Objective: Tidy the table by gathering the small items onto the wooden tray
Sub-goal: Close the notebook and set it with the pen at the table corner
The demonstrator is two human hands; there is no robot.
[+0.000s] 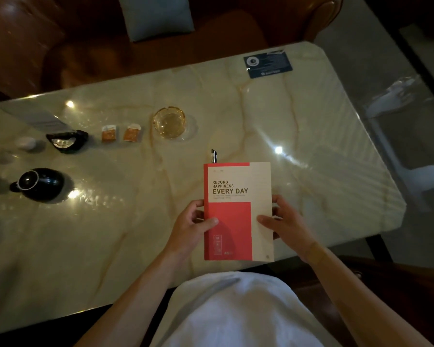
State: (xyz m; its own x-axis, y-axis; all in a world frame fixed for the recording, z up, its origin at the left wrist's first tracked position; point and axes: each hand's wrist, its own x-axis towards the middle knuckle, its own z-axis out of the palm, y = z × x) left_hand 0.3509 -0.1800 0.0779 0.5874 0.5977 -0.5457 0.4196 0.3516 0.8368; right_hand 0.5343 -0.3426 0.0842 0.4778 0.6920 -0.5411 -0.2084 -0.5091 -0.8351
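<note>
Pale marbled desk filling most of the view, glossy, with light glare in several spots. Beyond its far edge, a brown leather sofa with a grey cushion, top cut off by the frame.

Red and cream notebook held over the near right part of the desk, cover up, "RECORD HAPPINESS EVERY DAY" legible; smaller print below too fine to read. Left hand gripping the spine edge, thumb lying on the red cover, fingers curled behind and hidden. Right hand gripping the opposite edge, thumb flat on the cream part, fingers wrapped under and out of sight. Both grips closed firmly on the notebook. Whether the notebook touches the desk: cannot tell.

Pen poking out past the notebook's top edge near the spine, only its clip end visible.

Well apart on the left: black teapot, lid on; black dish with something pale inside, hard to make out. Between dish and glass ashtray, two orange sachets side by side. Dark card near the far right corner, text unreadable. White blurred object left of the dish, unidentifiable.
</note>
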